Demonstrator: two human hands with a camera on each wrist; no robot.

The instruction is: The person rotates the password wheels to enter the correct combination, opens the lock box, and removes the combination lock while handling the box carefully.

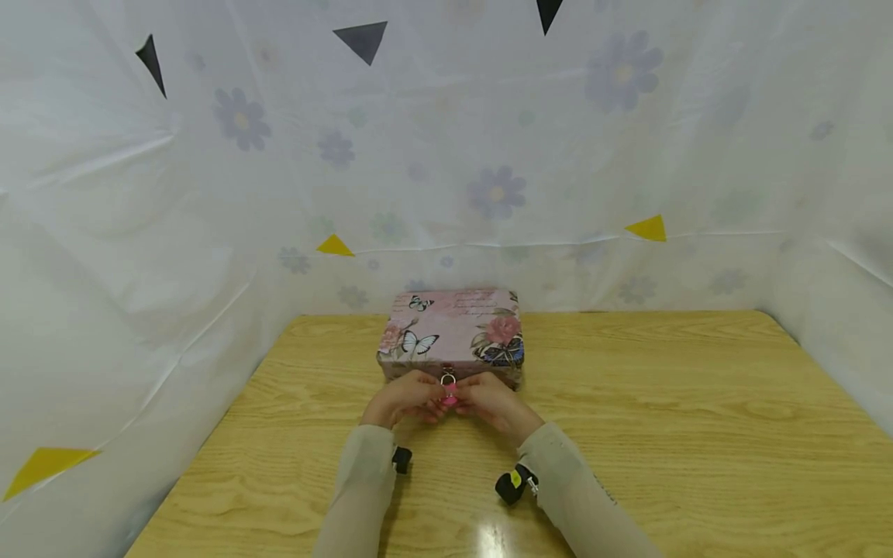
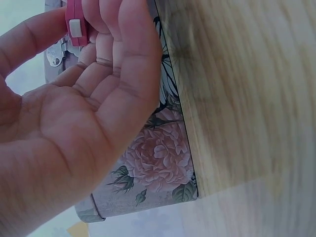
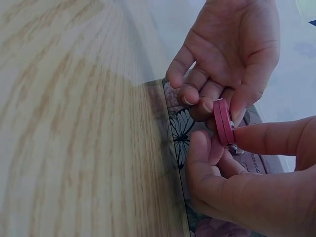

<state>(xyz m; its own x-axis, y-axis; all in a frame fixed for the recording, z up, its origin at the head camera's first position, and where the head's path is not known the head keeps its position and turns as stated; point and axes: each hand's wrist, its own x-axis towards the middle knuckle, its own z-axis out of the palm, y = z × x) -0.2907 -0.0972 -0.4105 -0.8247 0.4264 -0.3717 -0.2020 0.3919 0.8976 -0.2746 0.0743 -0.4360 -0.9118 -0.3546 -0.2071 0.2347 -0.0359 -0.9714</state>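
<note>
A small pink padlock (image 1: pixel 449 397) with a round metal shackle is at the front of a flower-and-butterfly box (image 1: pixel 453 329), right by its metal clasp (image 2: pixel 56 53). From the left side, my left hand (image 1: pixel 405 399) pinches the lock's body between thumb and fingers. My right hand (image 1: pixel 498 407) pinches it from the other side, its thumb (image 3: pixel 266 138) against the lock's edge in the right wrist view. The left wrist view shows a pale button or tab on the pink body. The lid of the box is down, and fingers cover part of its front.
The box stands near the back of a wood-grain table (image 1: pixel 663 403). White sheeting (image 1: pixel 446 155) with flower prints hangs behind and at both sides. Black straps (image 1: pixel 512 484) with small devices sit at the wrists, below beige sleeves.
</note>
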